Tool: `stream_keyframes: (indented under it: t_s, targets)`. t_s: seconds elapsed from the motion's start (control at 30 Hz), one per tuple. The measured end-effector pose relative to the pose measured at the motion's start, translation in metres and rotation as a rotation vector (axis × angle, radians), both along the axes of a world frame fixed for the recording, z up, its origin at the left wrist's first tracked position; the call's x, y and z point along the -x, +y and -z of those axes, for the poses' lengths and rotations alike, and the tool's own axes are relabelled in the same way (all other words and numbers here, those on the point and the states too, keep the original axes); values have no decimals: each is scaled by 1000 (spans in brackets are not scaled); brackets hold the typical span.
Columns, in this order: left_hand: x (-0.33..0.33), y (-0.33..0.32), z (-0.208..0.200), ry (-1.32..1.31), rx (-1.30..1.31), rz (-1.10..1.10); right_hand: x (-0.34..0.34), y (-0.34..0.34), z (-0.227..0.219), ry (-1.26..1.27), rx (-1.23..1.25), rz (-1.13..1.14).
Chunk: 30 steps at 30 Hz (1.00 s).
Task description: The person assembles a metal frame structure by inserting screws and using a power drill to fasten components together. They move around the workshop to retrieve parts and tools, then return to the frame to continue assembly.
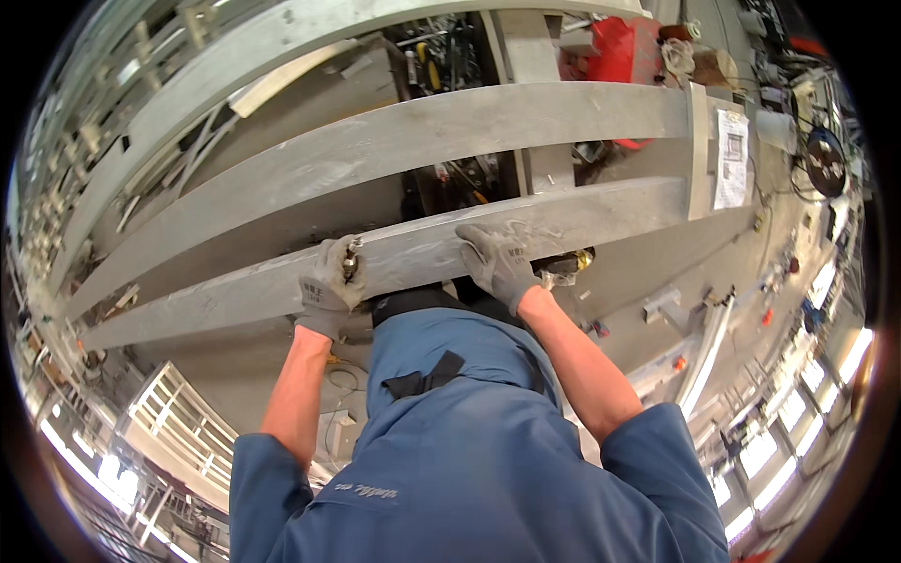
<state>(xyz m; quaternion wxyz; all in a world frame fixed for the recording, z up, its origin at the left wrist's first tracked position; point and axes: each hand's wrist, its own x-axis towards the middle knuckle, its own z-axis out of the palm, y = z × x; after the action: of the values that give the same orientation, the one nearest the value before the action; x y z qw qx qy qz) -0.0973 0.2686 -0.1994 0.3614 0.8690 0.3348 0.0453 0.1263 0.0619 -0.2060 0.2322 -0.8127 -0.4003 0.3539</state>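
A long grey metal beam (413, 251) runs across in front of my body, its surface smeared and scuffed. My left hand (328, 286), in a grey work glove, is at the beam's near side. Its fingers are closed round a small shiny metal piece (352, 260), whose exact kind is partly hidden by the glove. Farther right, my right hand (500, 266), gloved the same way, rests on the beam with its fingers laid over the surface. Beside the right wrist, below the beam, a dark and yellow tool (571, 264) is partly visible.
A second parallel beam (404, 136) lies beyond, joined by a crosspiece (695, 150) at the right. A printed sheet (731, 159) is attached there. Past the beams are a tool bin (446, 56) and a red container (624, 49). A white slatted frame (183, 413) stands lower left.
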Motion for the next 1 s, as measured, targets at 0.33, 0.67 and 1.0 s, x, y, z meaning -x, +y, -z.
stream_keyframes:
  t_s: [0.33, 0.67, 1.0]
  targets:
    - [-44, -112, -90, -287, -288, 229, 31, -74, -86, 171, -347, -25]
    - [-88, -146, -191, -490, -418, 138, 51, -180, -124, 86, -467, 102]
    - [-107, -241, -211, -544, 876, -61, 59, -262, -177, 308, -69, 112]
